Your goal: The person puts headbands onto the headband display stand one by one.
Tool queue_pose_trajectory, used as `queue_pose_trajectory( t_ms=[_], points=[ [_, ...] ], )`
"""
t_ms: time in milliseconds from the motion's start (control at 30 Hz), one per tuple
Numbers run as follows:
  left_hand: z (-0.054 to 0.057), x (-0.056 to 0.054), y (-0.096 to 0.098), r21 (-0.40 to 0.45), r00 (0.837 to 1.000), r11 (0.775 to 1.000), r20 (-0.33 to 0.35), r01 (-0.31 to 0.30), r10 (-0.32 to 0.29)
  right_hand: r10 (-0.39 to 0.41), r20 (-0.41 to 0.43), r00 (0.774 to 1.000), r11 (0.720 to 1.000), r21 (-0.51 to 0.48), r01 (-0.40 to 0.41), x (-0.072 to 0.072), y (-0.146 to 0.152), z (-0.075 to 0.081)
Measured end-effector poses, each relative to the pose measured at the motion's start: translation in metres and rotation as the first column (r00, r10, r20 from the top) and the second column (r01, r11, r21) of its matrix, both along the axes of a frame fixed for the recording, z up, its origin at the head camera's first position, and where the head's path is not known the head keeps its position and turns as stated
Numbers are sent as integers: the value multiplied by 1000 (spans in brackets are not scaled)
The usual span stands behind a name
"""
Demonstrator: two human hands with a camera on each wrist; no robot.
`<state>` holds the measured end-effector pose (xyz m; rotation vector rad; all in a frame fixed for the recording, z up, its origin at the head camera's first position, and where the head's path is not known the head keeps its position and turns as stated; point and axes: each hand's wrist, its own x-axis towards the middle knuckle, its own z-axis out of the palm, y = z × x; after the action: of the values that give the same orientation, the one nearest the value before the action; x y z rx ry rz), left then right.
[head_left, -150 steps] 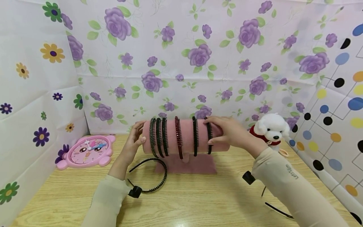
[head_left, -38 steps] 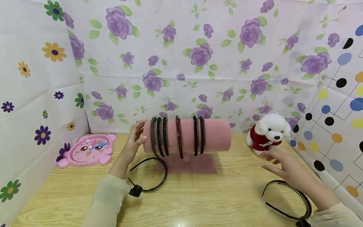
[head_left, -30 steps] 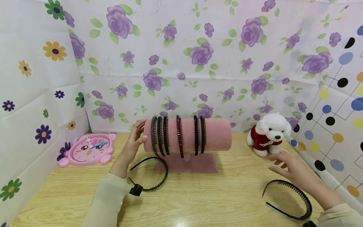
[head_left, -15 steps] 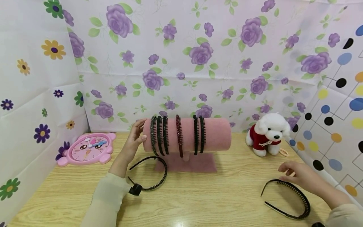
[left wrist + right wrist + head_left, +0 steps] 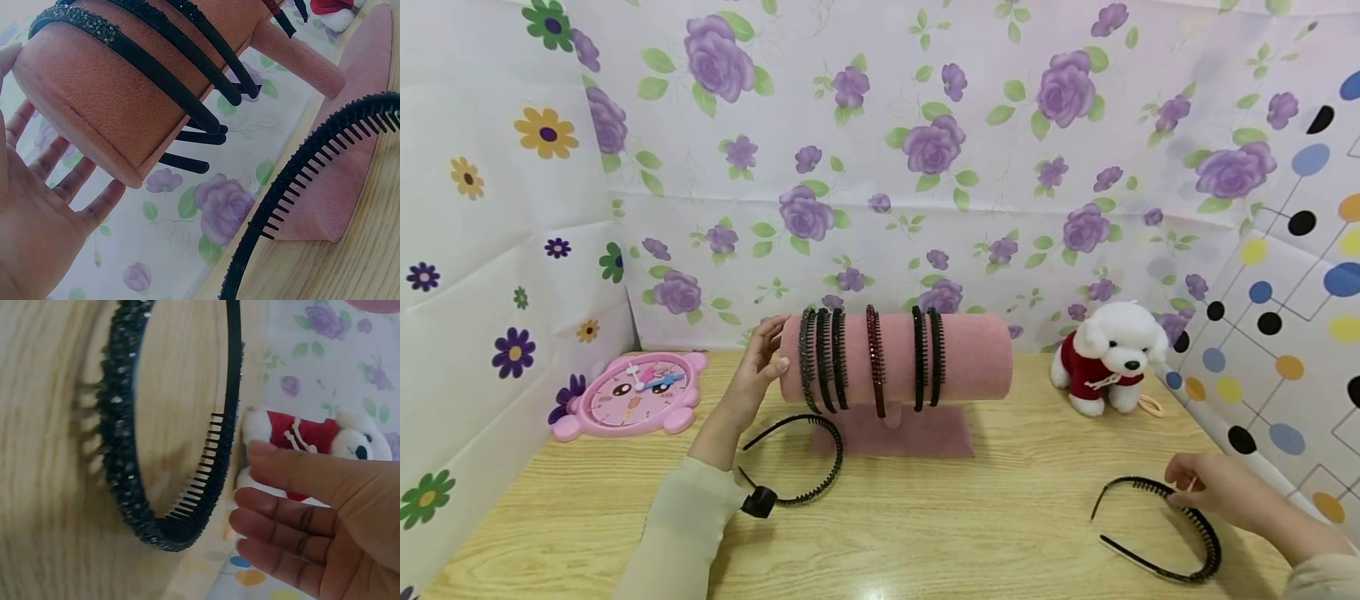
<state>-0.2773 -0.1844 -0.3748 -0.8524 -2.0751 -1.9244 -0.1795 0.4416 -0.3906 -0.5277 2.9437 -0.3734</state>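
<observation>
A pink padded roll on a headband stand (image 5: 977, 357) carries several black headbands and one dark red headband (image 5: 876, 358). My left hand (image 5: 752, 375) holds the roll's left end, thumb at the front and fingers behind; in the left wrist view its fingers (image 5: 103, 203) lie along the end's edge. A black toothed headband (image 5: 831, 475) lies on the table by my left wrist. My right hand (image 5: 1221, 492), fingers loosely bent, hovers at the upper edge of another black beaded headband (image 5: 1206, 533). In the right wrist view a small gap separates the fingertips from this headband (image 5: 128, 469).
A white toy dog (image 5: 1116, 358) in a red top sits at the back right, a small tan ring (image 5: 1151, 406) beside it. On the left lies a pink toy clock (image 5: 636, 396). Patterned cloth walls (image 5: 880, 167) close off the back and sides of the wooden table (image 5: 970, 533).
My right hand shifted the rightmost headband on the roll leftward and let it go. It has since moved right and down to the loose headband. My left hand has stayed in place.
</observation>
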Motion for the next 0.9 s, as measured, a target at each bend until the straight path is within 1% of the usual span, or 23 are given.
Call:
queue_pose_trajectory(
  t_ms=[200, 333, 467, 567, 733, 900],
  points=[
    [0, -1, 0, 3, 1000, 1000, 3, 1, -1, -36, 56, 998, 999, 11, 36, -1, 5, -7],
    [-1, -1, 0, -1, 1000, 1000, 10, 3, -3, -61, 51, 997, 998, 27, 60, -1, 8, -9],
    [-2, -1, 0, -2, 1000, 1000, 18, 1, -1, -105, 38, 994, 993, 50, 103, -3, 10, -11],
    [-2, -1, 0, -1, 1000, 1000, 14, 2, -2, -132, 51, 990, 989, 72, 128, -4, 12, -14],
    [-2, -1, 0, 3, 1000, 1000, 9, 7, -7, -135, 79, 988, 988, 88, 128, -6, 16, -19],
    [-2, -1, 0, 4, 1000, 1000, 11, 6, -6, -118, 67, 991, 991, 73, 113, -6, 19, -21]
  ],
)
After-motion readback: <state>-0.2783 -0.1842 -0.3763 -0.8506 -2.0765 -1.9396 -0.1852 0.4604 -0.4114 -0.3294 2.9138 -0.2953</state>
